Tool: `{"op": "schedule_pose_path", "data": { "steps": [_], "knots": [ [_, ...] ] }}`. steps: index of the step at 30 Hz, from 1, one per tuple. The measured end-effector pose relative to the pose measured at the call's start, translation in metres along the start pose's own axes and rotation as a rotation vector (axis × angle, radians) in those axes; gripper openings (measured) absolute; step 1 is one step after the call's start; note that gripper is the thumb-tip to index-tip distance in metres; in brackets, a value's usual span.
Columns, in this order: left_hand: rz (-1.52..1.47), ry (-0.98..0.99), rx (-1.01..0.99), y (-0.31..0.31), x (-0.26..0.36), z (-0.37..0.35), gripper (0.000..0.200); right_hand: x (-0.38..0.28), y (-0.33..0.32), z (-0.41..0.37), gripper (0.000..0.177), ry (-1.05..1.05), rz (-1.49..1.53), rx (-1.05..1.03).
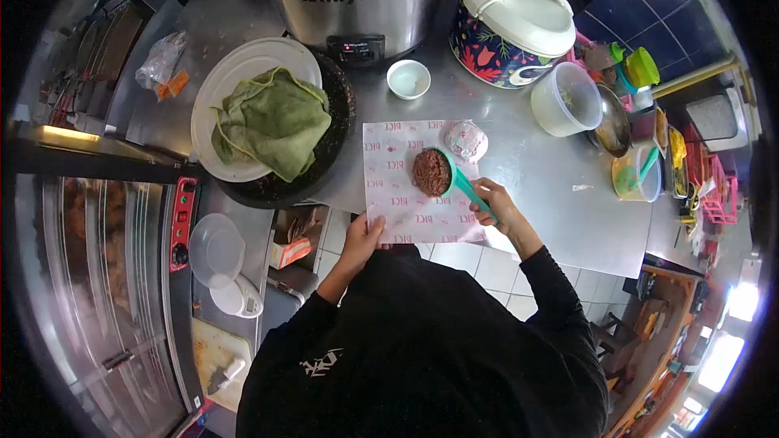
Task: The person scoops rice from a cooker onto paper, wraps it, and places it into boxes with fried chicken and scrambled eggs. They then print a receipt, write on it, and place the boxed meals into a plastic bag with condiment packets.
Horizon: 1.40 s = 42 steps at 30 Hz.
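My right hand (501, 209) is closed around the handle of a green rice scoop (465, 184). A mound of reddish-brown rice (431, 172) fills its bowl, which is over a sheet of printed wrapping paper (389, 195). My left hand (362, 242) pinches the paper's lower left edge between thumb and fingers. Beside the scoop, at the paper's upper right corner, is a round paper-wrapped bundle (466, 141). A small white bowl (408, 79) stands on the steel counter just beyond the paper.
A Miyako rice cooker (353, 12) stands at the back, with a flowered rice container (513, 28) to its right. On the left, a green cloth (272, 122) lies on a white lid (213, 97). A clear plastic tub (565, 100) and a kitchen scale (237, 298) flank my workspace.
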State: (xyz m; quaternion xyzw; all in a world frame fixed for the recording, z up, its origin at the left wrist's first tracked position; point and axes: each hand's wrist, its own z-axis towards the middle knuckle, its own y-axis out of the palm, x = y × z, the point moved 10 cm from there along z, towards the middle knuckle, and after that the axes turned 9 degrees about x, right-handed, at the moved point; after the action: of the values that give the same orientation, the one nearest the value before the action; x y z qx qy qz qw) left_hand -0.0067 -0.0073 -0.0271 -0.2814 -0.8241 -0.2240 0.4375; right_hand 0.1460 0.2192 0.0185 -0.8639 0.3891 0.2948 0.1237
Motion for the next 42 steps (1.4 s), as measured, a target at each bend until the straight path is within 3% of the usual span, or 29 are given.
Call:
{"op": "schedule_pose_path", "data": {
  "steps": [3,7,10,13,17,20,23,26,30,31,32,34,37,42],
  "knots": [
    [0.019,0.057,-0.006,0.001,0.004,-0.004,0.027,-0.019,-0.014,-0.008,0.023,-0.165,-0.209,0.173],
    [-0.004,0.060,0.046,0.005,0.020,-0.009,0.025,-0.052,0.005,-0.044,0.027,-1.013,-0.685,0.446],
    [0.021,0.069,0.038,0.007,0.020,-0.009,0.024,-0.013,0.044,-0.053,0.051,-1.105,-1.107,0.589],
    [0.040,0.074,0.049,0.007,0.014,-0.005,0.024,0.020,0.071,-0.057,0.061,-1.234,-1.204,0.586],
    [0.089,0.087,0.084,0.000,0.003,-0.004,0.024,0.034,0.071,-0.052,0.065,-1.271,-1.198,0.573],
    [0.058,0.099,0.075,-0.006,-0.007,0.003,0.037,0.032,0.071,-0.045,0.077,-1.205,-1.246,0.528],
    [0.123,0.246,0.067,-0.011,0.007,0.000,0.057,0.009,0.068,-0.060,0.069,-1.258,-1.193,0.484],
    [0.014,0.279,0.011,-0.004,0.034,-0.017,0.062,-0.006,0.062,-0.084,0.063,-1.378,-1.056,0.522],
    [0.157,0.353,-0.249,0.009,0.050,-0.027,0.074,-0.036,0.033,-0.091,0.059,-1.313,-0.687,0.549],
    [0.216,0.365,-0.336,0.010,0.054,-0.030,0.076,-0.062,0.031,-0.098,0.050,-1.457,-0.615,0.605],
    [0.274,0.376,-0.424,0.013,0.054,-0.034,0.079,-0.081,0.024,-0.081,0.038,-1.339,-0.573,0.596],
    [0.448,0.352,-0.400,0.005,0.039,-0.022,0.079,-0.123,0.018,-0.038,0.028,-1.320,-0.459,0.511],
    [0.626,0.450,-0.291,0.000,0.047,-0.016,0.074,-0.182,0.037,0.017,0.028,-1.377,-0.391,0.366],
    [0.795,0.509,-0.185,-0.007,0.065,-0.009,0.064,-0.201,0.066,0.085,0.031,-1.330,-0.557,0.435]
  ]
}}
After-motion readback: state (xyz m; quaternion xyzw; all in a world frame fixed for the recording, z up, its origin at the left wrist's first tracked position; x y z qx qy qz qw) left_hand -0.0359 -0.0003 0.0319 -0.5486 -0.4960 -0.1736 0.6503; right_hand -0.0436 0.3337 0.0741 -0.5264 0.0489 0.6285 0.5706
